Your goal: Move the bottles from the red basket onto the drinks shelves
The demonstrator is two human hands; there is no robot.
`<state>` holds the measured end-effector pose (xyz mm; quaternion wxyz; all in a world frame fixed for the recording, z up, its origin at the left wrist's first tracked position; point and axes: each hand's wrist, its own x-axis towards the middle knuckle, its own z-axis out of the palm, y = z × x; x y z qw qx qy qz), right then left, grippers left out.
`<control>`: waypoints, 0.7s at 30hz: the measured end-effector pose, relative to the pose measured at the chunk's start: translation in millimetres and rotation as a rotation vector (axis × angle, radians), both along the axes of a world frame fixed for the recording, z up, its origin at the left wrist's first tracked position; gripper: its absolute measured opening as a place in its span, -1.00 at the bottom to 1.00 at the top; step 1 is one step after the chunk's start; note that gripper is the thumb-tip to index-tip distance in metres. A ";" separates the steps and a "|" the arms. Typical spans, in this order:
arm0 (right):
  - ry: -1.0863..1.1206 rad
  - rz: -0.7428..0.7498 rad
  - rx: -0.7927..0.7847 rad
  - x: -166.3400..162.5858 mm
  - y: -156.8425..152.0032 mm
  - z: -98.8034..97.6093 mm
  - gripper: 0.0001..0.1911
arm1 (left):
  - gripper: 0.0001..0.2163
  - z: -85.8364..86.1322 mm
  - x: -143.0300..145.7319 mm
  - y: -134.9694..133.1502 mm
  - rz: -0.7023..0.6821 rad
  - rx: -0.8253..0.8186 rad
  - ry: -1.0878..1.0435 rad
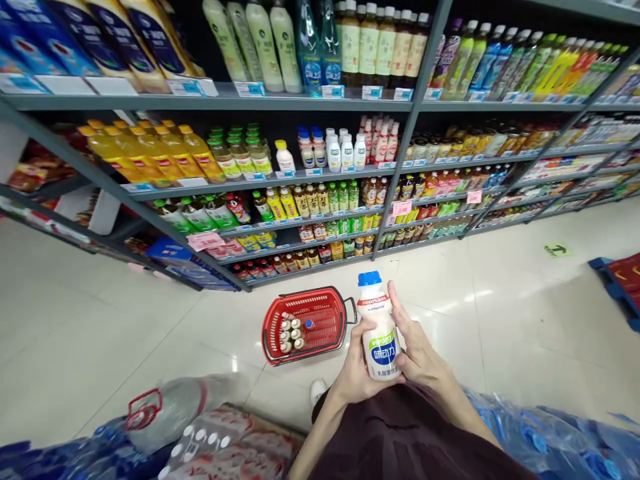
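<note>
I hold a white drink bottle (379,330) with a blue cap and a green-and-blue label upright in front of me. My left hand (353,363) wraps its lower left side. My right hand (417,347) grips its right side, fingers reaching up toward the neck. Below and left of the bottle, a red shopping basket (325,300) stands on the floor with several small bottles (293,331) lying in it.
Grey shelves (280,180) full of drink bottles run across the far side, with similar white bottles (345,148) on the second shelf. Shrink-wrapped bottle packs (215,440) lie near my legs. A blue and red crate (623,283) sits at right. The tiled floor (525,313) is glossy.
</note>
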<state>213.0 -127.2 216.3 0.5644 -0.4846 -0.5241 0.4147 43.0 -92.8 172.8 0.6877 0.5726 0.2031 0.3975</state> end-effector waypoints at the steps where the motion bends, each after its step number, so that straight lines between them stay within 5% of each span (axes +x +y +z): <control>1: -0.051 -0.040 0.031 7.8 -1.0 -0.1 -0.25 | -0.20 -1.4 8.5 0.0 -0.018 0.005 -0.025; 5: -0.214 -0.488 0.162 34.4 -1.2 8.8 -0.04 | -0.19 -4.8 35.8 -2.9 -0.113 0.005 -0.215; 9: -0.440 -0.849 -0.031 57.8 -1.7 24.9 0.03 | -0.18 -1.3 45.8 -7.9 -0.175 -0.024 -0.262; 13: -0.465 -0.897 -0.068 65.5 -10.3 18.5 -0.03 | -0.16 2.1 37.6 -11.1 -0.178 -0.026 -0.218; 17: -0.220 -0.870 0.351 47.4 -29.9 -7.6 -0.42 | -0.16 4.8 20.8 -13.9 -0.193 -0.031 -0.158; 19: -0.264 -0.778 0.525 28.2 -38.2 -16.2 -0.74 | -0.16 8.1 10.7 -16.2 -0.185 -0.024 -0.153; 21: -0.346 -0.665 0.635 3.7 -41.3 -17.0 -0.85 | -0.14 13.2 -0.8 -19.3 -0.152 0.000 -0.147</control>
